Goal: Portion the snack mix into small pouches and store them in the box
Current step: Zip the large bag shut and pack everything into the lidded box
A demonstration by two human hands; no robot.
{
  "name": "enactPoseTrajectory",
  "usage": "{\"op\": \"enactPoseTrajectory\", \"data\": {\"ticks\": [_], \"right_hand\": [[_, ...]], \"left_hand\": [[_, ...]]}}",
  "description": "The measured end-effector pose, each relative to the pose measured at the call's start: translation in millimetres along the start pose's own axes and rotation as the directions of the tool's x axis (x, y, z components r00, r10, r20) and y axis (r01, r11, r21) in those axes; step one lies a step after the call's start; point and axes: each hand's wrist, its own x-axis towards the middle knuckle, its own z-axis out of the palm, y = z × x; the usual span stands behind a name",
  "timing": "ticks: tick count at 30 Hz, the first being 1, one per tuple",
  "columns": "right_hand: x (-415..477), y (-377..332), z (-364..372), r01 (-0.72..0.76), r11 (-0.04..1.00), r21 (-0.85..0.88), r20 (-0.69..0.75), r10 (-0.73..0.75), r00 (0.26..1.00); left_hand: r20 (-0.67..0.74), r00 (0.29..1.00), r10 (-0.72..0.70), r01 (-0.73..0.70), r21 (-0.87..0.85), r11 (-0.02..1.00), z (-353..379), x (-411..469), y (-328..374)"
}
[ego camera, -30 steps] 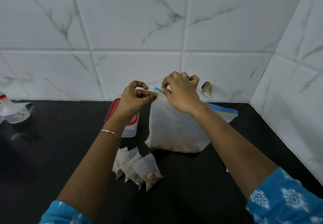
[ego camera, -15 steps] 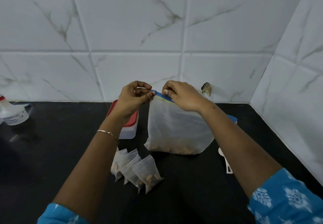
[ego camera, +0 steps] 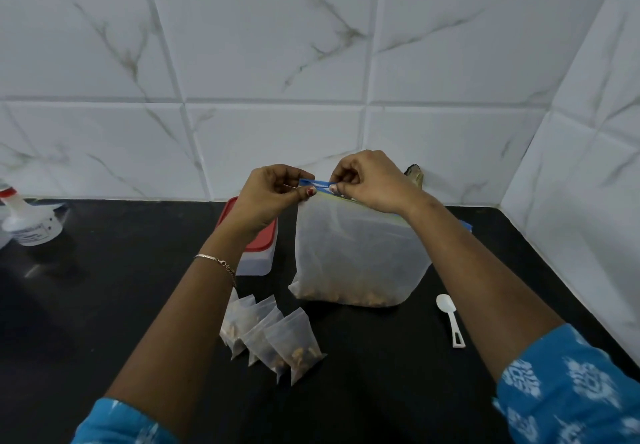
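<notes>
Head view: large zip bag point(ego camera: 356, 256) of snack mix, upright beneath both hands; left hand point(ego camera: 270, 197) and right hand point(ego camera: 367, 180) each pinch its blue zip strip point(ego camera: 317, 183). Likely limp, slick film, bottom-heavy; the stiffer strip looks the soundest hold. Filled pouches point(ego camera: 298, 339) lie beside the left forearm, box point(ego camera: 258, 263) beneath the left wrist.

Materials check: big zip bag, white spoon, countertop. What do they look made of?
Big zip bag: thin frosted plastic film; snack mix shows dimly through it, walls crease. White spoon: probably moulded plastic, matte; thin, slotted handle end. Countertop: dark polished stone, likely; it throws faint reflections.
</notes>
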Motion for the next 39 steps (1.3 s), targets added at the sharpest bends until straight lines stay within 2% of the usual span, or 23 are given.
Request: {"op": "enactPoseTrajectory", "data": {"ticks": [4, 6, 9, 14, 19, 24, 28, 31, 34, 39], "right_hand": [[1.1, -1.4, 1.9, 0.054, 0.971, -0.231, -0.005, -0.056, 0.998], [1.2, -1.3, 2.6, 0.082, 0.94, -0.331, 0.013, -0.083, 0.996], [0.4, -1.6, 2.6, 0.099, 0.92, -0.378, 0.025, -0.097, 0.995], [0.5, 0.5, 1.2, 0.115, 0.93, -0.35, 0.062, -0.099, 0.993], [-0.9, -3.1, -3.4, 0.138, 0.962, -0.237, 0.169, -0.099, 0.981], [0.1, -5.0, -7.2, 0.148, 0.969, -0.197, 0.192, -0.11, 0.975], [4.9, -4.1, -10.7, 0.124, 0.966, -0.225, 0.198, -0.08, 0.977], [7.9, -2.5, -12.5, 0.115, 0.961, -0.252, 0.198, -0.065, 0.978], [6.8, -1.2, -16.4, 0.07, 0.981, -0.18, 0.212, -0.031, 0.977], [3.1, 9.8, -26.3, 0.01, 0.994, -0.113, 0.185, 0.012, 0.983]], "left_hand": [[-0.038, 0.999, 0.001, 0.004, 0.15, 0.989, 1.2, 6.1, -0.8], [-0.042, 0.998, 0.047, -0.037, 0.217, 0.976, 2.6, 6.8, 1.3], [-0.005, 0.986, 0.169, -0.157, 0.343, 0.926, 6.9, 6.6, 7.2], [0.166, 0.944, 0.284, -0.325, 0.606, 0.726, 5.4, 14.6, 17.5], [0.272, 0.945, 0.181, -0.326, 0.748, 0.578, 4.2, 25.7, 29.8], [0.372, 0.928, 0.021, -0.333, 0.802, 0.495, 0.6, 35.0, 41.1], [0.4, 0.917, 0.004, -0.343, 0.78, 0.524, -1.8, 39.5, 42.4], [0.351, 0.934, 0.069, -0.32, 0.734, 0.599, -3.3, 40.0, 39.0], [0.261, 0.954, 0.146, -0.291, 0.69, 0.663, -3.1, 38.5, 31.7], [0.217, 0.966, 0.142, -0.253, 0.659, 0.708, -8.0, 39.2, 23.7]]}}
